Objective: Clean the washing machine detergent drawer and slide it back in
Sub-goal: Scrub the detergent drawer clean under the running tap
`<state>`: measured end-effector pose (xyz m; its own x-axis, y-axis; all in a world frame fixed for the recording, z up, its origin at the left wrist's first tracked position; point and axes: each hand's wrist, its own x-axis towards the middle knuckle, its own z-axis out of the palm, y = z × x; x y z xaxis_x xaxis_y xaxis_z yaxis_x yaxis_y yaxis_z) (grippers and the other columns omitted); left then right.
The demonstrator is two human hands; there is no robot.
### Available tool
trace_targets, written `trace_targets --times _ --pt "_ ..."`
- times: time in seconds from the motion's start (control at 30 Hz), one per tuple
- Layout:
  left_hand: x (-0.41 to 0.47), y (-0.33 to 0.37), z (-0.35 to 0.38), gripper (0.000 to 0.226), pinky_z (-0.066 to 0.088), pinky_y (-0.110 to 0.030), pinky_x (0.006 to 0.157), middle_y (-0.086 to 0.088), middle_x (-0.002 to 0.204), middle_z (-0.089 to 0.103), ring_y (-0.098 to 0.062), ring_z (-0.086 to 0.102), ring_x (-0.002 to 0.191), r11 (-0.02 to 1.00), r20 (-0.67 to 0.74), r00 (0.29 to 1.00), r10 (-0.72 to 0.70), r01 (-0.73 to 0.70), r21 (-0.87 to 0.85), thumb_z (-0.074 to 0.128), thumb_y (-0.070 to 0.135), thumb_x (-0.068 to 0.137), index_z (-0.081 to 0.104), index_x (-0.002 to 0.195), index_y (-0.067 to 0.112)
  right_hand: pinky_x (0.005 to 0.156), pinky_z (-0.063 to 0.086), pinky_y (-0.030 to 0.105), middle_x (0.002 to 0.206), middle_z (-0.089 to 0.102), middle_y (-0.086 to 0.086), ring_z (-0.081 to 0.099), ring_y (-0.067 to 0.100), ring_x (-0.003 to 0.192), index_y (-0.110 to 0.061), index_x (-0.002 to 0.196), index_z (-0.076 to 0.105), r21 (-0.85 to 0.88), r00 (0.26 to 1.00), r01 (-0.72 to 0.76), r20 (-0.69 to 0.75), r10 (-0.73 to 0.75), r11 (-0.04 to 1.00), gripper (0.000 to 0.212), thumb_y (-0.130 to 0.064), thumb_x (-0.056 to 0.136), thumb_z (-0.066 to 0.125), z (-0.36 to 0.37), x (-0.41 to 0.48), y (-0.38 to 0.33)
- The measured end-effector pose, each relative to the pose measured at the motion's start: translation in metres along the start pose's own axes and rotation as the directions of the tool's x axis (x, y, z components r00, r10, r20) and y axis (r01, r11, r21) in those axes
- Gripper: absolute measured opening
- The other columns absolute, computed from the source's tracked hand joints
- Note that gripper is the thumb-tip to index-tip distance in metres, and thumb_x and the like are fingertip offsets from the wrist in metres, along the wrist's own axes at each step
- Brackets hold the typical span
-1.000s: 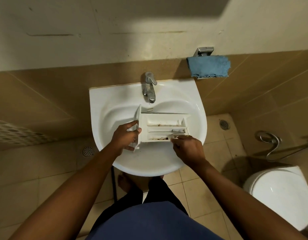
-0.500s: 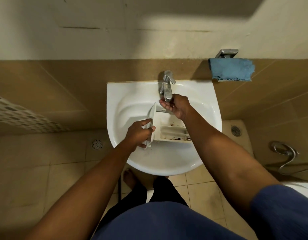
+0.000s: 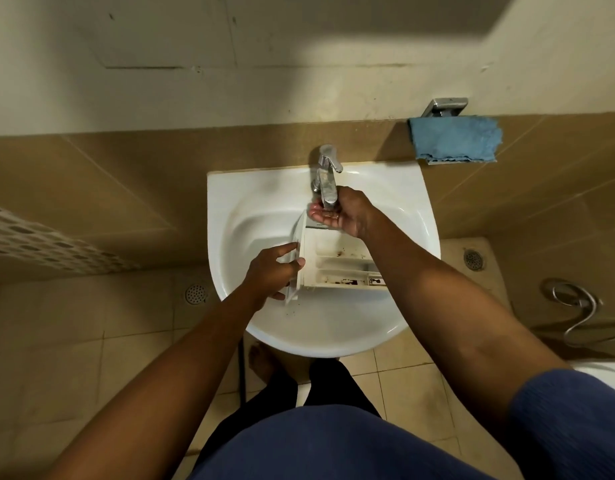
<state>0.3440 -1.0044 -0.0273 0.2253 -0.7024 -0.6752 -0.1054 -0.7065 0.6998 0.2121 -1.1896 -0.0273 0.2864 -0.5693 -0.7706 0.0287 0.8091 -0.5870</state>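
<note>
Drawer (image 3: 337, 261) sits over the sink (image 3: 319, 336) bowl, open side up toward the camera. Long axis runs left-right across the view: front panel points left, into the left hand (image 3: 269, 275), and the rear end points right and goes under the right forearm. Left hand grips the front panel: thumb (image 3: 296, 263) on the panel's inner face, index (image 3: 285, 249) stretched along its outer face, the other fingers wrapped round the near lower edge. Panel stands roughly on edge, slightly tilted. Drawer is white plastic, split by long dividers running along the axis into several troughs. The trough nearest the thumb side has dark brown/black residue in patches along it; the wide far trough has a few brown specks. A few dark flecks lie on the sink just below the left fingers. Right hand (image 3: 344, 213) is palm up, fingers loosely cupped, holding nothing; its fingertips are right under the tap (image 3: 325, 178) spout and just above the drawer's far left corner. Palm looks wet; can't tell if water is running. Blue cloth (image 3: 455, 138) hangs on the wall, well to the right of the right hand.
</note>
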Motion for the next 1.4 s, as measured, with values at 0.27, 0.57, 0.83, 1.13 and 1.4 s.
trace_targets --times 0.27,0.57,0.83,1.13,1.4 --pt "0.009 0.016 0.005 0.065 0.062 -0.034 0.055 -0.007 0.128 0.065 -0.024 0.07 0.096 1.0 -0.008 1.0 -0.019 0.019 0.012 0.068 0.017 0.09 0.05 0.149 0.036 0.077 0.065 0.042 0.108 0.072 0.032 0.076 0.037 0.088 0.013 0.117 0.064 0.017 0.998 0.067 -0.021 -0.067 0.998 0.029 -0.002 0.103 0.044 -0.002 -0.008 0.006" --pt "0.009 0.018 0.004 0.061 0.063 -0.037 0.054 -0.006 0.131 0.063 -0.024 0.07 0.094 0.999 -0.04 0.999 0.002 -0.001 0.038 0.067 0.012 0.09 0.056 0.145 0.036 0.092 0.061 0.045 0.097 0.077 0.02 0.076 0.033 0.093 0.005 0.1 0.074 -0.307 0.994 0.079 -0.042 -0.097 0.948 0.027 -0.008 0.098 0.05 0.004 -0.052 0.066" --pt "0.008 0.019 0.004 0.062 0.063 -0.037 0.054 -0.005 0.119 0.067 -0.026 0.07 0.096 1.0 -0.029 0.999 -0.017 0.018 0.026 0.068 0.012 0.09 0.055 0.145 0.038 0.086 0.061 0.043 0.1 0.077 0.018 0.076 0.034 0.095 -0.009 0.104 0.069 -0.259 0.955 0.23 -0.125 -0.268 0.938 0.014 -0.009 0.096 0.057 0.006 -0.025 0.046" --pt "0.016 0.019 0.005 0.06 0.063 -0.038 0.063 -0.006 0.106 0.071 -0.024 0.072 0.089 0.998 -0.04 0.997 -0.065 0.066 0.019 0.071 0.025 0.085 0.054 0.143 0.026 0.065 0.055 0.035 0.079 0.073 0.019 0.068 0.03 0.066 0.003 0.092 0.075 -0.282 0.933 0.282 -0.144 -0.331 0.917 0.013 0.006 0.091 0.063 -0.029 -0.028 0.031" --pt "0.03 0.023 0.015 0.051 0.063 -0.042 0.072 -0.005 0.121 0.065 -0.029 0.068 0.099 0.974 -0.052 0.996 0.067 -0.054 0.221 0.055 0.04 0.099 0.045 0.149 0.032 0.091 0.061 0.044 0.109 0.074 0.027 0.075 0.037 0.102 0.011 0.117 0.066 -0.202 0.983 0.18 0.067 -0.17 0.963 0.024 0.013 0.094 0.06 -0.013 -0.012 0.006"
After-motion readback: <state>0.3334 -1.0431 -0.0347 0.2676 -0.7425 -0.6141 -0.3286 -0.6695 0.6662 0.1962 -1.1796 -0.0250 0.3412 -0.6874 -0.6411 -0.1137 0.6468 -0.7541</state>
